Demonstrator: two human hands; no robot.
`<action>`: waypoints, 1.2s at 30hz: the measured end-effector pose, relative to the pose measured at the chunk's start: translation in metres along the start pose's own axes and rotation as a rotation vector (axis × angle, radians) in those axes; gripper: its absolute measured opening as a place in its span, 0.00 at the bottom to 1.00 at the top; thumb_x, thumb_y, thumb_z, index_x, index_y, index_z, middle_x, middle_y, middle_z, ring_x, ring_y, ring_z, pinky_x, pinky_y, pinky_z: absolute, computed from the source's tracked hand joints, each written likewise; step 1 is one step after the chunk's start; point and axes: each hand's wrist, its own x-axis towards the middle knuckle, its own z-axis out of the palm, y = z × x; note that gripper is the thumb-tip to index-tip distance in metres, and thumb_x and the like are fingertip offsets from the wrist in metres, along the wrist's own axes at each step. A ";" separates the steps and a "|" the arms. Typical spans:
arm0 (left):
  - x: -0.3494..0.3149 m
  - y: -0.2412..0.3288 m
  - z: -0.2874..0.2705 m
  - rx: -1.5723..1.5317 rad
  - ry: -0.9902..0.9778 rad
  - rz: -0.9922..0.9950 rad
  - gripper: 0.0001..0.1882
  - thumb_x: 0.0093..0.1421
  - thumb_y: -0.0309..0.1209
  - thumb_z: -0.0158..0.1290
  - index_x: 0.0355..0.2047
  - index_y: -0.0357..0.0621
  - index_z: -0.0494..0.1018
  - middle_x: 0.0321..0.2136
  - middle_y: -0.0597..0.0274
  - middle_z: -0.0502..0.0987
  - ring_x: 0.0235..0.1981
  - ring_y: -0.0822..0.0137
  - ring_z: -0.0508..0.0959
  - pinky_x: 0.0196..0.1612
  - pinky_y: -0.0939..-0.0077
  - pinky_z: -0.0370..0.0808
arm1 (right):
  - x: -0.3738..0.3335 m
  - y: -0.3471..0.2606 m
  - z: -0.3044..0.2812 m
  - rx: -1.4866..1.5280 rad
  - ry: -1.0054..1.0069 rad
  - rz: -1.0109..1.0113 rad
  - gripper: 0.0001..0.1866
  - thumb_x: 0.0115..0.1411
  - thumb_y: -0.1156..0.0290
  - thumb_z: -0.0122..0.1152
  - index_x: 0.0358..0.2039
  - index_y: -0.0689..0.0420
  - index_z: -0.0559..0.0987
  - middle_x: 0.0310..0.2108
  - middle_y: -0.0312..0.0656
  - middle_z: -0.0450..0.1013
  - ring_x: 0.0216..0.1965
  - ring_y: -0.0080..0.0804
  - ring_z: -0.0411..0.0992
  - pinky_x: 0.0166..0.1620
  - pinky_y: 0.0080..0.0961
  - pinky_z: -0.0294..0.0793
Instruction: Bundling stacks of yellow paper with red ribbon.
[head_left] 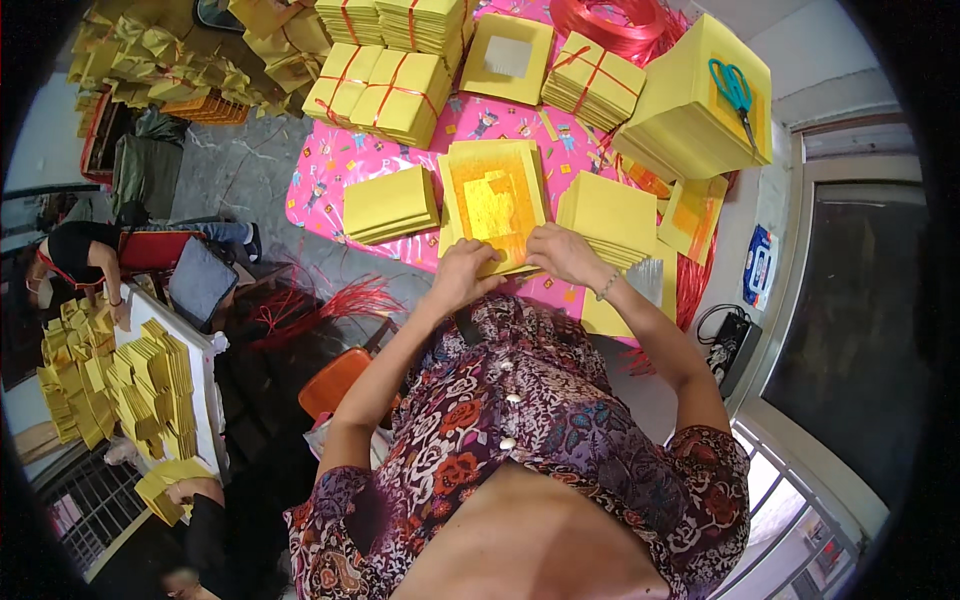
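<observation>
A stack of yellow joss paper (492,205) with an orange panel and a shiny gold foil patch on top lies in front of me on the pink table. My left hand (468,272) pinches its near left corner, fingers bent over the edge. At the near right corner my right hand (566,256), with a bracelet at the wrist, closes its fingers on the same stack. Left of it lies a plain yellow stack (392,203). A second plain stack (608,215) sits to the right, close to my right hand. How many sheets my fingers hold is hidden.
Bundles tied with red ribbon (385,92) stand at the back left, another bundle (593,75) at the back. Teal scissors (735,92) lie on a tall paper pile (690,105). Red ribbon (610,25) is coiled behind. Two other people work at a white table (208,385) on the left.
</observation>
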 end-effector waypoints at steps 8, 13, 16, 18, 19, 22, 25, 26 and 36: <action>0.000 -0.013 0.013 -0.115 0.006 -0.088 0.09 0.50 0.33 0.63 0.29 0.43 0.79 0.27 0.55 0.76 0.33 0.53 0.75 0.37 0.60 0.72 | 0.004 0.004 0.004 0.004 -0.013 0.053 0.09 0.58 0.66 0.60 0.29 0.59 0.79 0.33 0.42 0.71 0.41 0.41 0.69 0.46 0.36 0.71; 0.003 -0.014 0.013 -0.190 -0.006 -0.185 0.07 0.50 0.32 0.63 0.26 0.42 0.80 0.25 0.54 0.78 0.32 0.54 0.76 0.37 0.62 0.73 | 0.004 0.006 0.005 0.009 -0.008 0.049 0.09 0.58 0.66 0.61 0.29 0.59 0.78 0.32 0.42 0.71 0.40 0.42 0.69 0.45 0.36 0.70; 0.004 -0.015 0.013 -0.209 -0.023 -0.223 0.07 0.50 0.32 0.63 0.26 0.42 0.80 0.25 0.54 0.78 0.32 0.54 0.76 0.37 0.62 0.73 | 0.005 0.005 0.003 0.014 -0.017 0.056 0.10 0.58 0.65 0.60 0.29 0.59 0.79 0.32 0.42 0.70 0.41 0.42 0.69 0.45 0.36 0.70; 0.004 -0.014 0.012 -0.215 -0.028 -0.237 0.07 0.50 0.32 0.63 0.26 0.42 0.80 0.25 0.54 0.78 0.31 0.54 0.77 0.37 0.62 0.73 | 0.005 0.003 0.003 0.018 -0.011 0.051 0.10 0.58 0.65 0.60 0.28 0.59 0.79 0.32 0.42 0.70 0.41 0.42 0.69 0.45 0.36 0.70; 0.004 -0.014 0.012 -0.221 -0.032 -0.251 0.07 0.50 0.32 0.63 0.26 0.42 0.80 0.25 0.54 0.78 0.31 0.54 0.77 0.37 0.62 0.73 | 0.005 0.002 0.002 0.017 -0.005 0.049 0.10 0.59 0.66 0.59 0.28 0.59 0.78 0.32 0.42 0.70 0.41 0.42 0.69 0.45 0.36 0.70; 0.006 -0.008 0.008 -0.225 -0.045 -0.256 0.07 0.50 0.32 0.62 0.26 0.42 0.80 0.23 0.54 0.78 0.30 0.55 0.77 0.36 0.62 0.73 | 0.004 0.000 0.002 -0.009 0.011 0.045 0.10 0.59 0.66 0.59 0.27 0.59 0.75 0.32 0.44 0.70 0.39 0.44 0.69 0.43 0.38 0.71; 0.002 -0.003 0.003 -0.190 -0.032 -0.251 0.09 0.51 0.31 0.61 0.32 0.43 0.79 0.30 0.53 0.77 0.35 0.54 0.76 0.39 0.63 0.73 | 0.008 -0.003 -0.001 -0.018 0.021 0.066 0.10 0.61 0.65 0.57 0.30 0.58 0.73 0.32 0.45 0.69 0.37 0.47 0.70 0.40 0.40 0.71; 0.000 0.004 0.002 -0.188 -0.027 -0.251 0.09 0.51 0.31 0.61 0.32 0.43 0.79 0.30 0.53 0.77 0.35 0.54 0.76 0.39 0.63 0.73 | 0.010 -0.005 -0.003 0.001 0.023 0.099 0.10 0.62 0.65 0.56 0.31 0.58 0.73 0.33 0.46 0.69 0.37 0.49 0.71 0.39 0.41 0.72; 0.016 0.023 0.000 0.178 0.233 0.182 0.35 0.51 0.31 0.58 0.60 0.43 0.62 0.59 0.49 0.62 0.60 0.46 0.61 0.62 0.52 0.59 | 0.089 0.029 -0.044 -0.009 0.267 0.157 0.12 0.64 0.64 0.53 0.35 0.60 0.73 0.34 0.49 0.71 0.38 0.51 0.72 0.40 0.41 0.72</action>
